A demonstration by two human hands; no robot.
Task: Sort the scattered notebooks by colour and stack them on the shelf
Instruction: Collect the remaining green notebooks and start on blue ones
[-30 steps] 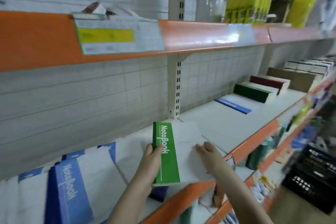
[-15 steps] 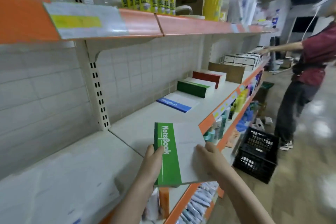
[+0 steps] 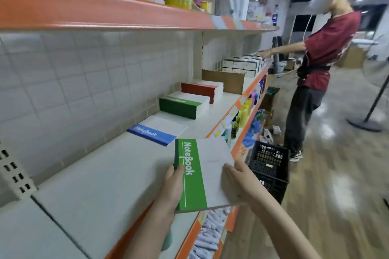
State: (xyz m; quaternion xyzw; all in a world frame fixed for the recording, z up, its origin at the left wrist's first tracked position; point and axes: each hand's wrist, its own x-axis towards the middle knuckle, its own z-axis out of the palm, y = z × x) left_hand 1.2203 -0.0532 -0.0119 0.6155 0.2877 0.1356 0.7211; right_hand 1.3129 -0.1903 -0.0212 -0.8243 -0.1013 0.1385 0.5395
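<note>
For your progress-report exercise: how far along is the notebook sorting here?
Done: a red stack, a green stack and a blue notebook already lie in separate places on the shelf. In hand: both hands, left and right, hold one green notebook. Left: placing it on the green stack; any remaining notebooks are out of view.

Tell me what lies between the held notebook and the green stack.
Head view: the blue notebook lies flat on the shelf between the held notebook and green stack.
</note>
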